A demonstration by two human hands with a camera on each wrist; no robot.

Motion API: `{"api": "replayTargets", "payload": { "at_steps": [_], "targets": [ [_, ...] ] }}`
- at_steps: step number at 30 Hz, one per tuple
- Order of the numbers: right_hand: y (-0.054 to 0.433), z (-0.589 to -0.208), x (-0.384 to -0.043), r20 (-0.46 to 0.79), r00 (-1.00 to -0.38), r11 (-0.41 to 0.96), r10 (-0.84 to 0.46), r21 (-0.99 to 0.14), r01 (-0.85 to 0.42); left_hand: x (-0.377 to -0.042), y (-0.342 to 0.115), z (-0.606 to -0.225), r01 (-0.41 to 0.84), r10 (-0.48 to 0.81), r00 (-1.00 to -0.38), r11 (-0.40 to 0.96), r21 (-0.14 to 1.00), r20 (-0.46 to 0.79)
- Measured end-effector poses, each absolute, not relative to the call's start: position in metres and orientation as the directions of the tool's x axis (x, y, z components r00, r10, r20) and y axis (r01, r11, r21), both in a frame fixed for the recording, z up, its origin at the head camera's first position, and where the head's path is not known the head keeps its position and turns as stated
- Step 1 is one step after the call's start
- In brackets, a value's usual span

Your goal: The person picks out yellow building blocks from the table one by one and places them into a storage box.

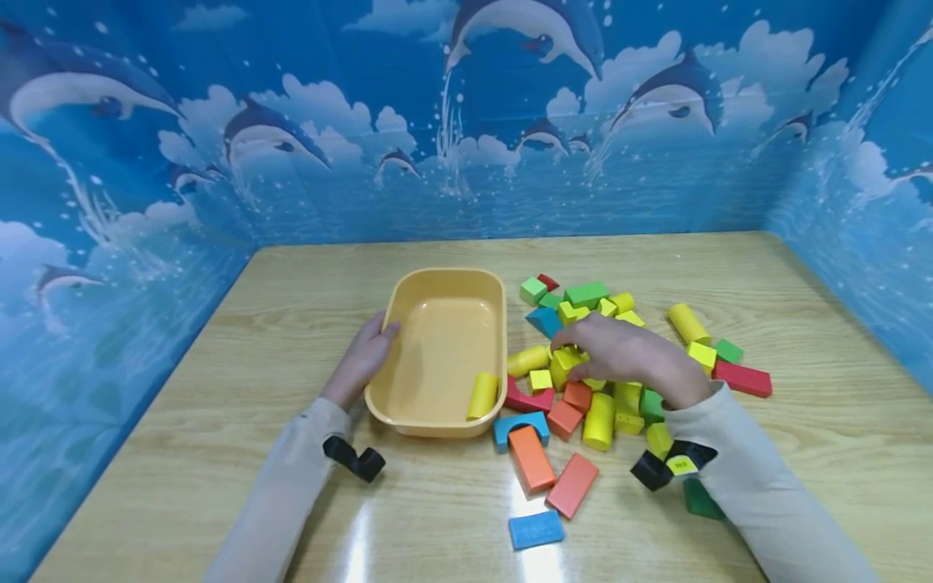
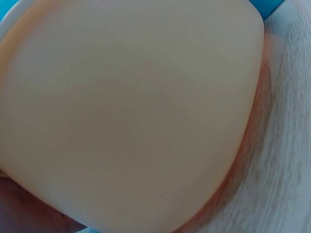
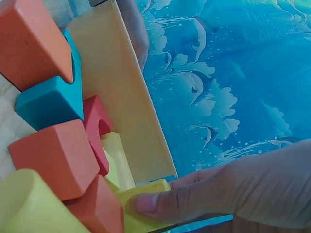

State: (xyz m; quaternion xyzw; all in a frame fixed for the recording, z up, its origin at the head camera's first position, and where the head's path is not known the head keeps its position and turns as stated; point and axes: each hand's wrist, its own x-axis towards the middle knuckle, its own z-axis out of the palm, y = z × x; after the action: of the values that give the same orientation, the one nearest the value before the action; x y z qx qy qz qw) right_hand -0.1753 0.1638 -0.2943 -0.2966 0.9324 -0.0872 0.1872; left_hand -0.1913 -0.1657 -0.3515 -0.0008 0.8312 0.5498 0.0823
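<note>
A tan plastic bin [image 1: 443, 348] stands on the table, a yellow cylinder [image 1: 482, 396] lying in its near right corner. My left hand [image 1: 370, 356] grips the bin's left rim, thumb over the edge; the bin's outer wall [image 2: 131, 116] fills most of the left wrist view. Right of the bin, my right hand [image 1: 619, 352] reaches into a pile of coloured blocks. It pinches a yellow block [image 3: 146, 206], with the thumb [image 3: 148, 203] lying on its near face. Close by are a red arch [image 1: 530, 398], orange-red cubes [image 1: 564, 419] and another yellow cylinder [image 1: 529, 360].
Nearer the front edge lie a blue arch [image 1: 521, 430], two orange-red bricks and a blue brick [image 1: 536, 530]. Green and yellow blocks, a blue triangle [image 1: 544, 321] and a red brick [image 1: 742, 378] spread around the right hand. A dolphin-print curtain [image 1: 474, 162] rises behind the table.
</note>
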Motion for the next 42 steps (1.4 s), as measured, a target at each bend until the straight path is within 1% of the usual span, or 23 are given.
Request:
{"api": "replayTargets", "payload": {
  "at_steps": [8, 13, 20, 25, 30, 36, 42],
  "targets": [
    [0.162, -0.291, -0.174, -0.289, -0.759, 0.81, -0.584, -0.276, -0.518, -0.19, -0.166, -0.352, -0.106, 0.086, -0.985, 0.384, 0.917, -0.15],
    [0.166, -0.285, -0.172, -0.232, -0.775, 0.8, -0.588, -0.304, -0.517, -0.19, -0.164, -0.352, -0.102, 0.085, -0.986, 0.381, 0.919, -0.145],
    [0.168, -0.278, -0.171, -0.036, -0.781, 0.746, -0.624, -0.326, -0.581, -0.19, -0.164, -0.351, -0.108, 0.08, -0.985, 0.389, 0.915, -0.15],
    [0.155, -0.278, -0.17, 0.126, -0.782, 0.718, -0.611, -0.328, -0.614, -0.191, -0.164, -0.351, -0.116, 0.075, -0.985, 0.387, 0.915, -0.157],
    [0.132, -0.289, -0.169, 0.28, -0.758, 0.684, -0.588, -0.327, -0.652, -0.19, -0.167, -0.351, -0.123, 0.081, -0.983, 0.389, 0.913, -0.167],
    [0.117, -0.306, -0.167, 0.336, -0.736, 0.652, -0.587, -0.342, -0.676, -0.19, -0.166, -0.351, -0.121, 0.083, -0.983, 0.378, 0.918, -0.164],
    [0.11, -0.32, -0.167, 0.393, -0.669, 0.612, -0.631, -0.278, -0.74, -0.19, -0.165, -0.35, -0.12, 0.077, -0.984, 0.371, 0.921, -0.16]
  ]
}}
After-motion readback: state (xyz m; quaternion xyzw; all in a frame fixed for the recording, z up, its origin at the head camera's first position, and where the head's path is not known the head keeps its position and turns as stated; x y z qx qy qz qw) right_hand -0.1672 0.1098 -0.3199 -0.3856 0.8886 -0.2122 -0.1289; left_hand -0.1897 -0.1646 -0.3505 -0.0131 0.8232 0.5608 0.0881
